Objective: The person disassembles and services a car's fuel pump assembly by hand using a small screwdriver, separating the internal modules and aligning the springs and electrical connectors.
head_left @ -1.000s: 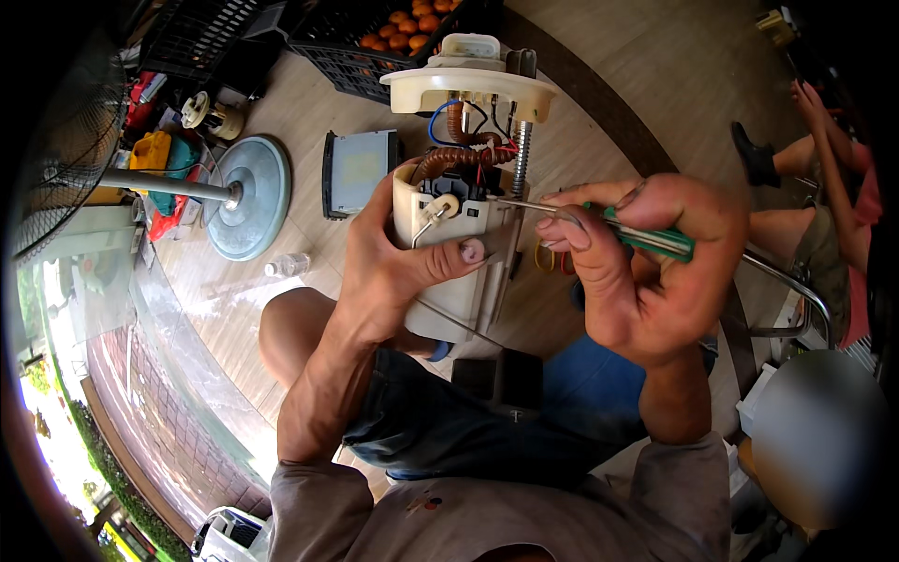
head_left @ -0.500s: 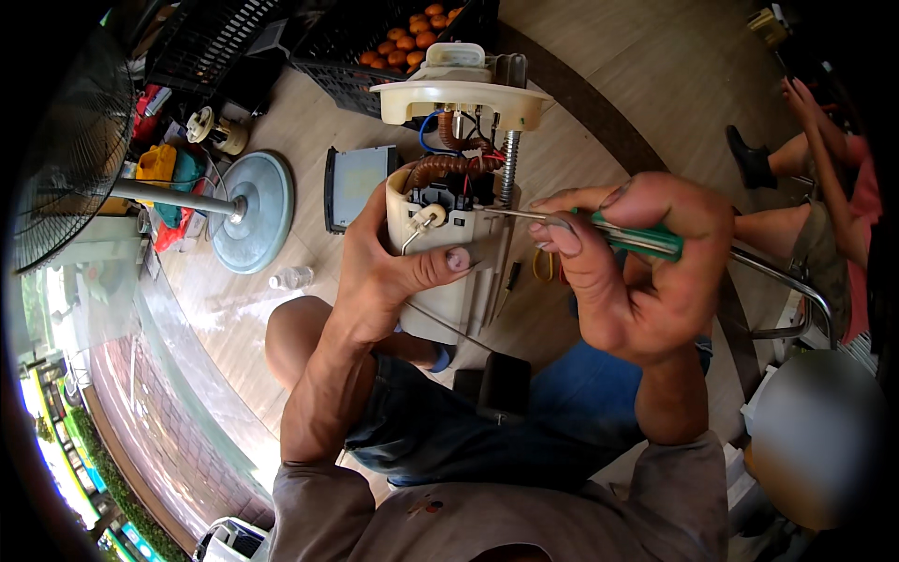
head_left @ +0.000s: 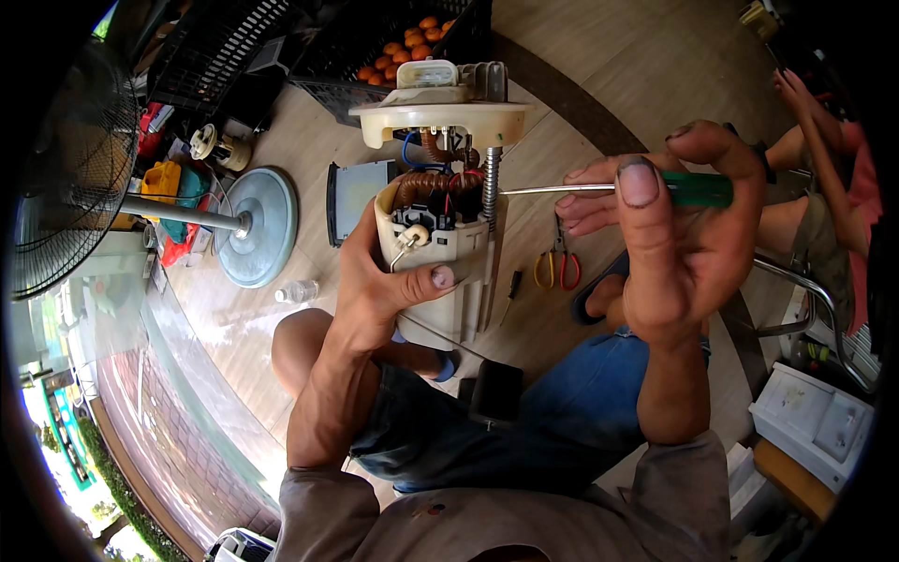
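Observation:
A cream plastic fuel pump module point(head_left: 440, 286) stands upright before me, with a round flange point(head_left: 449, 120) on top. Brown corrugated hoses point(head_left: 426, 187), thin wires and a steel spring point(head_left: 492, 183) show between flange and body. My left hand point(head_left: 361, 286) wraps the body from the left, thumb across its front below a small white pivot piece point(head_left: 409, 240). In my right hand point(head_left: 665, 258) is a screwdriver point(head_left: 698, 189) with a green handle, pinned between thumb and fingers. Its shaft points left, the tip close to the body's upper right edge; contact is unclear.
Pliers point(head_left: 559, 258) and a slim tool point(head_left: 511, 288) lie on the floor right of the module. A fan base point(head_left: 255, 244), a bottle point(head_left: 297, 292) and a grey panel point(head_left: 361, 192) are left. Behind stands a black crate point(head_left: 323, 70) of oranges. Another person point(head_left: 833, 187) sits at right.
The screwdriver tip has drawn back rightward from the module's upper front. My right hand has turned, its fingers more extended. The module has shifted slightly left and down in view.

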Demonstrator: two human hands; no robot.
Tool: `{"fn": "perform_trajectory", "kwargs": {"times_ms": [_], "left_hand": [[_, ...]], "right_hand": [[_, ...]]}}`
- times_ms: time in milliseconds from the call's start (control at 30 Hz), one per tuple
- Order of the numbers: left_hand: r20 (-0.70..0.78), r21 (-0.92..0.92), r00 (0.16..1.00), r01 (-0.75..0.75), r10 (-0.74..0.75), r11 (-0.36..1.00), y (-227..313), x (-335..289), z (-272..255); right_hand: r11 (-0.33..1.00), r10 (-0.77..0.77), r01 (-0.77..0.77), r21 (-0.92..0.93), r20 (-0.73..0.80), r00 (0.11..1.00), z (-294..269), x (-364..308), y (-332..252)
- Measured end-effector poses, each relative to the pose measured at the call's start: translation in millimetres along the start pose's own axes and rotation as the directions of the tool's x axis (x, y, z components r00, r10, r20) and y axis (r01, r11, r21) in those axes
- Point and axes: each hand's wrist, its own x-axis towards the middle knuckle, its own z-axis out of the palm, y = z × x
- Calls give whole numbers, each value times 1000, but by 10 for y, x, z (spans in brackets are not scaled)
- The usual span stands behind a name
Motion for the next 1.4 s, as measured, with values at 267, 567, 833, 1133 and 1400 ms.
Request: {"fn": "perform_trajectory", "kwargs": {"times_ms": [267, 567, 833, 1133, 1400], "left_hand": [[44, 28, 996, -79, 78, 996, -58, -29, -132], [173, -239, 984, -9, 52, 971, -126, -66, -250], [380, -701, 895, 115, 233, 703, -555, 86, -399], [449, -767, 846, 199, 288, 610, -406, -143, -211], [454, -710, 857, 181, 246, 680, -314, -202, -229]], "right_hand": [[993, 113, -112, 39, -11, 994, -45, 21, -52], [964, 220, -218, 152, 0, 975, -67, 108, -62], [899, 300, -296, 323, 39, 953, -111, 161, -117], [857, 306, -348, 379, 168, 937, -158, 120, -117], [840, 357, -399, 367, 179, 917, -148, 130, -122]]}}
